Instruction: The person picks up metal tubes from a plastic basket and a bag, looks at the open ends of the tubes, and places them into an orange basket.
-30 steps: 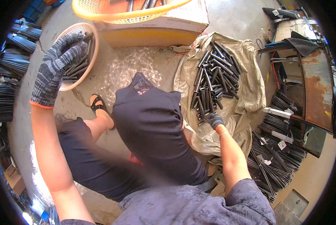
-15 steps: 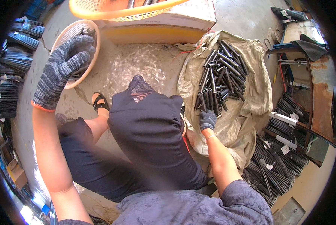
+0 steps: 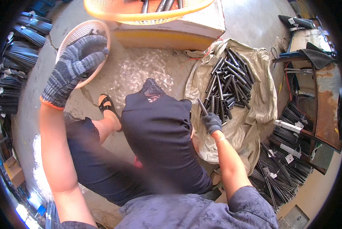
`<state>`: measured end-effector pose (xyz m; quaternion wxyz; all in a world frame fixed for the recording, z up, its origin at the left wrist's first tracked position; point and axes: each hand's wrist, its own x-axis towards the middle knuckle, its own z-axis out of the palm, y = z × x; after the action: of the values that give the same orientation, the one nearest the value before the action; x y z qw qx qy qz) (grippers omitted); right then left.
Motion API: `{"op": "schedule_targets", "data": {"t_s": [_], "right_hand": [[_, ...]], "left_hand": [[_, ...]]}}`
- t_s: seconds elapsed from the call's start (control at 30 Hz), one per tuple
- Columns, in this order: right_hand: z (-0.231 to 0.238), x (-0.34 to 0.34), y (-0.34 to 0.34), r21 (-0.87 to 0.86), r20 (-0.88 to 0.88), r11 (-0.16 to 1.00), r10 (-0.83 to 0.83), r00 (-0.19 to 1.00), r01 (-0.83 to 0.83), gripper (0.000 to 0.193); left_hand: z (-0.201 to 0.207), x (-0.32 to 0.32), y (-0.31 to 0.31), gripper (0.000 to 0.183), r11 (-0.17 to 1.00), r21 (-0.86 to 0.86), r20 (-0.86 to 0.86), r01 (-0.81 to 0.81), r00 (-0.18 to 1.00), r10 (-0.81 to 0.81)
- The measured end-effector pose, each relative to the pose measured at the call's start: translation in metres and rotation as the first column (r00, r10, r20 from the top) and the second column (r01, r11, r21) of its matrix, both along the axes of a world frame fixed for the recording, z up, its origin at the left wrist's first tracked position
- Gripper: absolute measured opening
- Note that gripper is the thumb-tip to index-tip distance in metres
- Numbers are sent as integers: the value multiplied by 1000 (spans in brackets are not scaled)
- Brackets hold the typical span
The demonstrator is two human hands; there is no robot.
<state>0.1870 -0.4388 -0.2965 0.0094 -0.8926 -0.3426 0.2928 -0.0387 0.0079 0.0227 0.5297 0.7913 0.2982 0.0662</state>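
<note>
My right hand (image 3: 212, 123), in a dark grey knit glove, is closed round the lower end of a short black metal tube (image 3: 202, 106). The tube tilts up just left of a heap of similar black tubes (image 3: 232, 82), which lies on a crumpled tan sheet (image 3: 264, 91). At the left, my left hand (image 3: 75, 65) wears a striped grey glove with an orange cuff. It is raised over a pale plastic basket (image 3: 65, 41) with an orange rim and dark pieces inside. Its fingers and thumb curl toward each other; whatever they hold is hidden.
An orange basket (image 3: 148, 17) holding black tubes rests on a cardboard box (image 3: 167, 36) ahead. Bundles of thin dark rods (image 3: 22, 53) line the left side; more rods (image 3: 281, 168) lie at right beside a rusty metal stand (image 3: 327, 103). Shiny bits (image 3: 144, 68) are scattered on the floor.
My right hand has lifted a tube away from the heap's near edge, slightly leftward. The left hand stays over the pale basket. The whole view has shifted slightly.
</note>
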Motion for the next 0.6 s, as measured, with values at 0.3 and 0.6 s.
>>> {"op": "schedule_targets", "data": {"t_s": [0.3, 0.6], "right_hand": [[180, 23, 52, 599, -741, 483, 35, 670, 638, 10], [377, 3, 264, 538, -840, 591, 436, 323, 601, 20]], "left_hand": [[-5, 12, -7, 39, 932, 343, 78, 121, 985, -157], [2, 12, 0, 56, 619, 754, 350, -219, 932, -98]]}}
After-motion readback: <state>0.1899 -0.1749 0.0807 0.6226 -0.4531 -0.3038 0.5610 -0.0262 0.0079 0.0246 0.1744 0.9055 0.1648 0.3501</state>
